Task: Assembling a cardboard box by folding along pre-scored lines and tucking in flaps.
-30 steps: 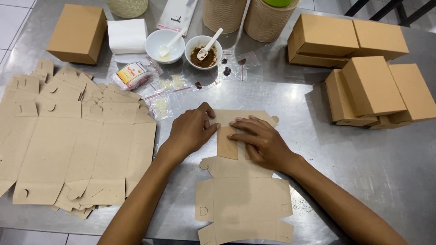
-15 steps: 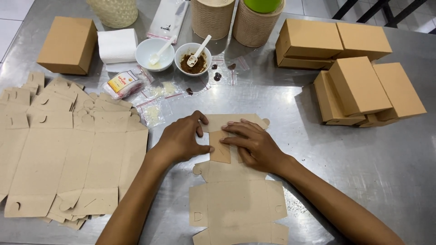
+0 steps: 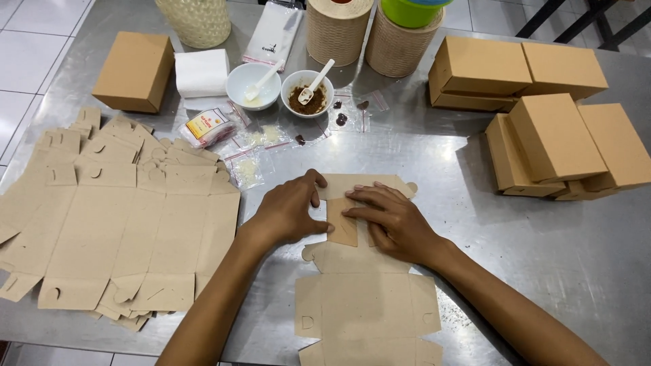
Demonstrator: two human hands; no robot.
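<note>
Brown cardboard box blank [image 3: 366,305] lies flat under both hands on the steel tabletop [image 3: 542,257]. Left hand [image 3: 290,211] and right hand [image 3: 393,220] press open-palmed on its folded flap, gripping nothing.

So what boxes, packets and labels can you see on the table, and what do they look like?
Flat box blank: brown card, under both hands, front centre.
Stack of flat blanks: brown, left side.
Folded boxes: brown, rectangular, piled at right.
Single folded box: brown, far left.
Labelled packet: clear, with a red and yellow label, beside the white bowl.
Small clear bags: pale contents, mid-table.
White packet: flat, back centre.
</note>
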